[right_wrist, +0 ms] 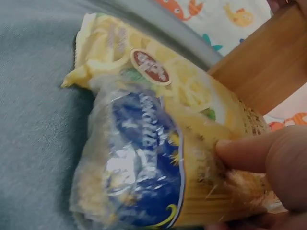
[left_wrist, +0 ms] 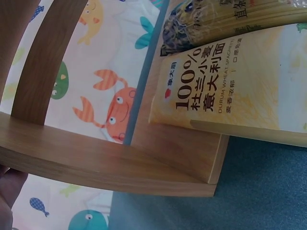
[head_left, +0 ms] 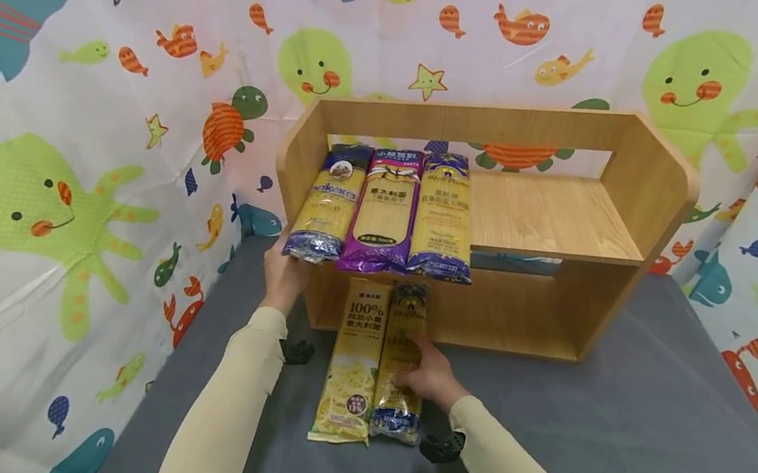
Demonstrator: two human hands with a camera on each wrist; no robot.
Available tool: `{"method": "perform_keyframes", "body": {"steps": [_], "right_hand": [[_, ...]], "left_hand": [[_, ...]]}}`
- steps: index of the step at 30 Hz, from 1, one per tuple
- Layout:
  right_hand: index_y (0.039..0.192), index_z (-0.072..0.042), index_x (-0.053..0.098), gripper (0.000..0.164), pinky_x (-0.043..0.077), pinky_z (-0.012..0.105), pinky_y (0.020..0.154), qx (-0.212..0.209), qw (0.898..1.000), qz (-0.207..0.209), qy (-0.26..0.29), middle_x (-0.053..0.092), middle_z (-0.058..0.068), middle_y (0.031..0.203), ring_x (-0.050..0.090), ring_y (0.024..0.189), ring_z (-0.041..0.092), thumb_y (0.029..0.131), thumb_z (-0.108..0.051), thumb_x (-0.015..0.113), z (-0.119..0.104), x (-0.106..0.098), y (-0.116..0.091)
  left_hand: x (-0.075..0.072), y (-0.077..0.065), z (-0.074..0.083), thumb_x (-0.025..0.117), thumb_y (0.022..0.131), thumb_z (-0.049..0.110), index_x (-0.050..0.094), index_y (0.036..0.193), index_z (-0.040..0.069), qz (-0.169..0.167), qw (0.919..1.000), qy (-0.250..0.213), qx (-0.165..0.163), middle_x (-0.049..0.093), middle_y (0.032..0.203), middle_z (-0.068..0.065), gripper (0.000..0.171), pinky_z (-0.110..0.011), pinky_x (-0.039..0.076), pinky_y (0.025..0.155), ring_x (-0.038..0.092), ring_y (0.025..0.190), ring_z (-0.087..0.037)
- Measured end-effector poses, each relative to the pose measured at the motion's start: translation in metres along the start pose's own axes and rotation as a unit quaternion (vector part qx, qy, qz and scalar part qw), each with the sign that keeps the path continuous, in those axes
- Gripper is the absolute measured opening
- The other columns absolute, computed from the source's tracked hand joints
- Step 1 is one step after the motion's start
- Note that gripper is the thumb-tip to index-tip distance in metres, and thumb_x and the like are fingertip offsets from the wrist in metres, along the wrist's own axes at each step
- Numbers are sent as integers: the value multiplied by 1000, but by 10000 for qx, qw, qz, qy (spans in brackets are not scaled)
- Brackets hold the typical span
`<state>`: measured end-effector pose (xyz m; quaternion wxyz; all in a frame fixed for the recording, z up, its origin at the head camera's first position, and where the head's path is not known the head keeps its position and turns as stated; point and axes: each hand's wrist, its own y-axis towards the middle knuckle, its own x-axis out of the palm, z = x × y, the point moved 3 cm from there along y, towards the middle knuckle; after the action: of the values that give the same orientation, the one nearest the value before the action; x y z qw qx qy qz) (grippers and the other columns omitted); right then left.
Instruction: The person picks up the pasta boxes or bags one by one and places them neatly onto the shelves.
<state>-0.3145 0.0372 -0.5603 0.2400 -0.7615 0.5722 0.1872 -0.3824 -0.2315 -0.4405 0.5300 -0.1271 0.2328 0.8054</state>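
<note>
My right hand (head_left: 432, 374) grips a pack of spaghetti (head_left: 394, 408) with a blue end label, the thumb on its top face and the other fingers along its side. That pack lies flat, its far end inside the lower level of a wooden shelf (head_left: 510, 315). Close along its left side is a yellow pack of spaghetti (head_left: 349, 383) marked 100%, also with its far end in the lower level. My left hand (head_left: 283, 279) holds the shelf's left side panel (left_wrist: 96, 163) from outside; most of its fingers are hidden in the left wrist view.
On the upper level lie three pasta packs side by side: a blue and yellow one (head_left: 331, 203), a purple-edged one (head_left: 385, 212) and another blue and yellow one (head_left: 445, 214). A grey cloth (head_left: 539, 451) covers the table. A patterned curtain (head_left: 166, 106) hangs behind and at both sides.
</note>
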Motion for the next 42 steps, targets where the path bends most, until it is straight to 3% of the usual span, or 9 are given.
{"method": "perform_keyframes", "body": {"steps": [4, 8, 13, 17, 22, 25, 28, 35, 42], "right_hand": [[156, -14, 40, 91, 50, 49, 90, 191, 9997, -123, 12, 40, 24, 159, 47, 138, 45, 75, -3, 80, 3, -1, 3], [155, -15, 41, 91, 49, 54, 101, 327, 9994, -112, 92, 40, 24, 159, 44, 140, 46, 75, -4, 81, 6, -1, 2], [154, -13, 42, 91, 44, 59, 109, 287, 9993, -31, 228, 42, 25, 158, 41, 143, 47, 74, -4, 83, 9, -2, -2], [153, -11, 44, 90, 47, 57, 104, 168, 9995, -1, 281, 45, 26, 154, 44, 140, 47, 72, -1, 83, 12, -5, -10], [149, -8, 48, 88, 51, 50, 95, -126, 9994, -7, 321, 50, 26, 150, 50, 134, 44, 69, 4, 83, 15, -14, -26], [148, -9, 50, 89, 53, 41, 78, -143, 9990, -54, 410, 53, 27, 145, 60, 114, 37, 66, 8, 81, 21, -22, -37], [147, -8, 51, 90, 52, 35, 66, -47, 9975, -115, 691, 58, 27, 136, 61, 93, 27, 64, 13, 78, 32, -30, -46], [147, 1, 43, 90, 57, 39, 66, -201, 9889, -332, 1435, 60, 31, 117, 63, 84, 24, 64, 18, 74, 55, -53, -71], [151, 5, 34, 91, 58, 39, 65, -67, 9830, -303, 1810, 56, 39, 124, 66, 83, 24, 69, 21, 71, 76, -77, -101]], "left_hand": [[3, 0, 0, 47, 104, 49, 46, 152, 15, -1, 9998, 176, 109, 70, 119, -19, 58, -44, 53, 72, 63, 88, -32], [4, 1, 1, 46, 105, 45, 46, 151, 14, 78, 9990, 382, 206, 71, 118, -20, 55, -45, 54, 71, 64, 87, -33], [6, -1, 0, 45, 105, 49, 45, 152, 16, 6, 9997, 217, 116, 70, 120, -19, 58, -49, 57, 76, 64, 90, -34], [8, -3, -1, 45, 103, 56, 45, 152, 18, -80, 10000, -9, 15, 69, 123, -17, 62, -45, 57, 77, 64, 92, -32], [7, -4, -3, 44, 104, 55, 44, 153, 18, -45, 10000, -25, 26, 69, 118, -17, 62, -36, 50, 67, 62, 88, -30], [6, -4, -4, 45, 104, 54, 43, 154, 18, -26, 10000, -91, -1, 69, 121, -16, 61, -35, 49, 67, 62, 90, -30], [5, -3, -5, 45, 104, 54, 43, 153, 18, -26, 9999, -100, 13, 68, 126, -16, 61, -37, 52, 71, 62, 93, -30], [1, -2, -3, 46, 105, 50, 44, 153, 17, 2, 10000, -43, 62, 68, 127, -18, 59, -38, 51, 71, 62, 92, -31], [0, -2, -3, 47, 105, 48, 43, 154, 17, -22, 9999, -53, 102, 69, 124, -17, 58, -39, 55, 71, 64, 91, -32]]}}
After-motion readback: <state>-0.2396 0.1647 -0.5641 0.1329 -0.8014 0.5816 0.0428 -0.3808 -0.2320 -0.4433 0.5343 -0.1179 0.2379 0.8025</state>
